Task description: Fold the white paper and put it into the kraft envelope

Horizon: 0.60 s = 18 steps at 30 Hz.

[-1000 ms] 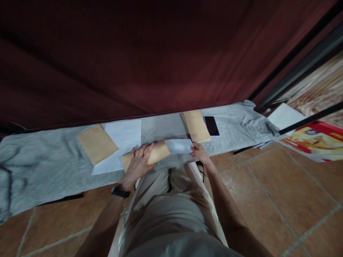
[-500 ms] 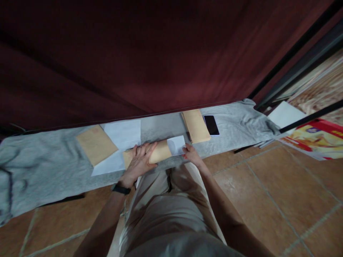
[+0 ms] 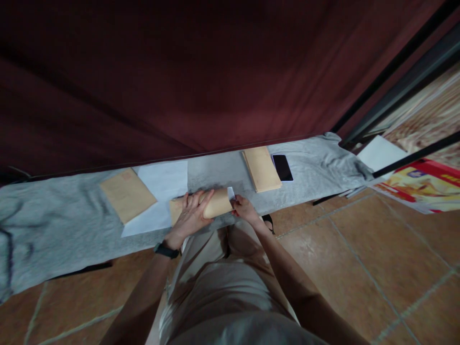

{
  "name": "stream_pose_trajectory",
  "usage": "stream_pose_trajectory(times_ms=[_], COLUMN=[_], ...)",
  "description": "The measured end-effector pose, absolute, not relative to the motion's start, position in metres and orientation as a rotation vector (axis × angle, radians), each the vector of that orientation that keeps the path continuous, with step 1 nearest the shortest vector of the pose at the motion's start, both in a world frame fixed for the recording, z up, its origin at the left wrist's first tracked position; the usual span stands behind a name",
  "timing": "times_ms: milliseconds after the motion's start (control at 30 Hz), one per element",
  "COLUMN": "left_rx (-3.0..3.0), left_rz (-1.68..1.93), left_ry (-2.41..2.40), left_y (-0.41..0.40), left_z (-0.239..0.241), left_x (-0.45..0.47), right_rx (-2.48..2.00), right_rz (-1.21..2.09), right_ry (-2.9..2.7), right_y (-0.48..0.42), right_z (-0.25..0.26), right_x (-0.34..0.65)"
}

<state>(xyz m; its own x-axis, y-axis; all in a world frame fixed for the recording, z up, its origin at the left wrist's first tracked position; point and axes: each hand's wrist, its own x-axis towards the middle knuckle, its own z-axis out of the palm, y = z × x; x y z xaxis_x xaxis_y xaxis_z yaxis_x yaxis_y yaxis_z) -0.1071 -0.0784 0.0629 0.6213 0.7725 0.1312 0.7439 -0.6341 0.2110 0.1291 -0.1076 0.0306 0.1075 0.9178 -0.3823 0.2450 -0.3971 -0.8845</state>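
My left hand spans a brown paper envelope, fingers over its far edge and thumb by its near edge. The envelope lies on the grey cloth, its right end bulging a little. From that end pokes a short piece of folded white paper; the rest is hidden inside. My right hand is closed in a pinch on the paper at the envelope's mouth.
Left of my hands, another brown envelope lies over white sheets. A stack of brown envelopes sits to the right beside a dark phone. Grey cloth covers the narrow bench; a dark red curtain hangs behind it.
My right hand has moved left, and the folded paper has slid deeper into the envelope, leaving only a short end showing. My left hand stays on the envelope, shifted slightly right.
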Motion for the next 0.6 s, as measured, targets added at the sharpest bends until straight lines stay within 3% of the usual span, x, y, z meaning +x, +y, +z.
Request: stream_pose_trajectory(times_ms=[600], left_rx=[2.731], left_rz=[0.357], left_ry=[1.263], left_y=[-0.076], left_z=[0.063], left_x=[-0.099], right_rx=[-1.666], right_rz=[1.150], right_ry=[-0.869], right_y=[-0.107], right_z=[0.015], right_x=[0.123])
